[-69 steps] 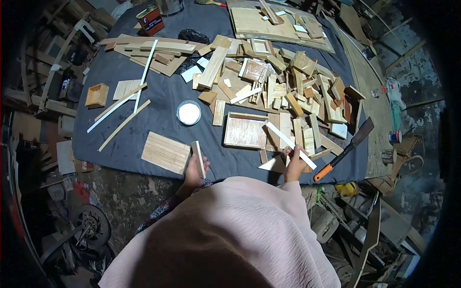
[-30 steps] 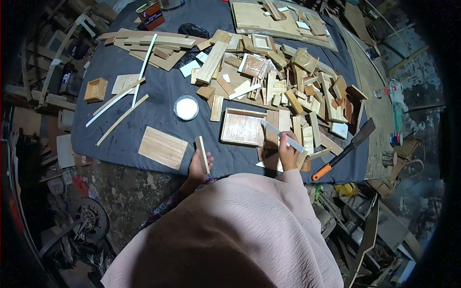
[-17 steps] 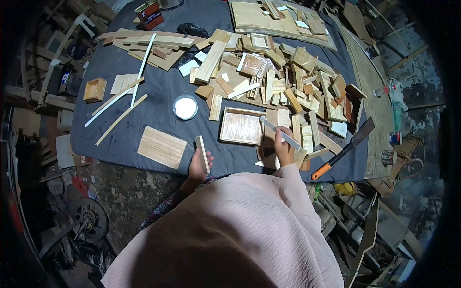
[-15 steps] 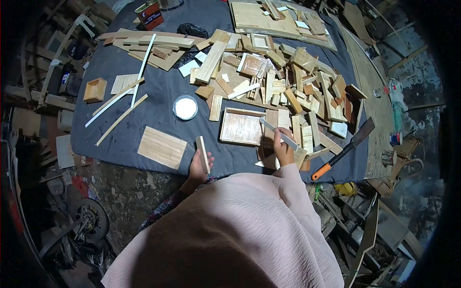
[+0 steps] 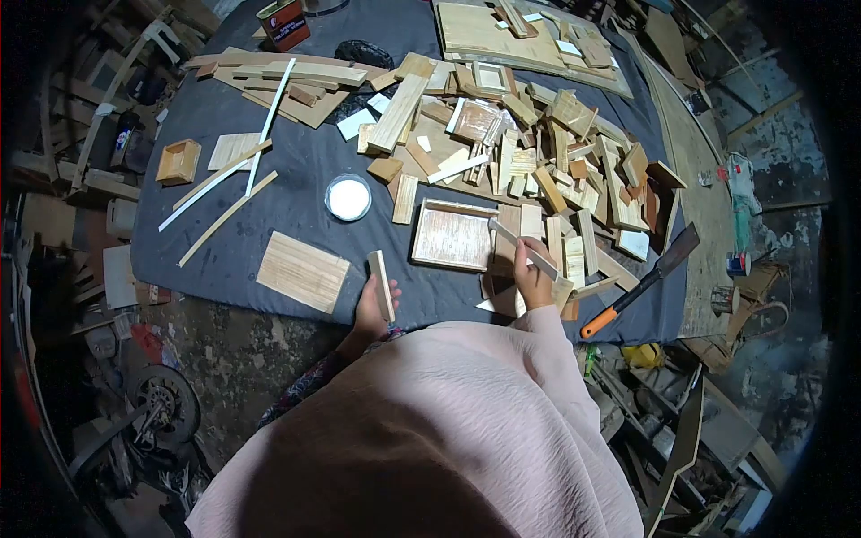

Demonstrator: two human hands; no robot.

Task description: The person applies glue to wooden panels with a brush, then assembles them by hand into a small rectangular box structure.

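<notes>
My left hand (image 5: 370, 307) is closed around a short wooden strip (image 5: 381, 285), held upright near the table's front edge. To its left a flat rectangular board (image 5: 303, 273) lies on the dark cloth. Fingers of my right hand (image 5: 533, 278) grip a thin pale stick (image 5: 512, 238), whose far end reaches the right side of a shallow wooden tray (image 5: 453, 237). The tray lies between my hands, its inside streaked with white. Beyond my left hand is a round dish of white material (image 5: 348, 198).
Many wood offcuts (image 5: 547, 157) are heaped behind and right of the tray. An orange-handled blade (image 5: 641, 280) lies at the right. Long strips (image 5: 229, 218) and a small wooden box (image 5: 178, 162) are at the left. A red can (image 5: 284, 25) stands at the back.
The view has shifted very slightly. Both hands keep their holds, with no other clear movement.
</notes>
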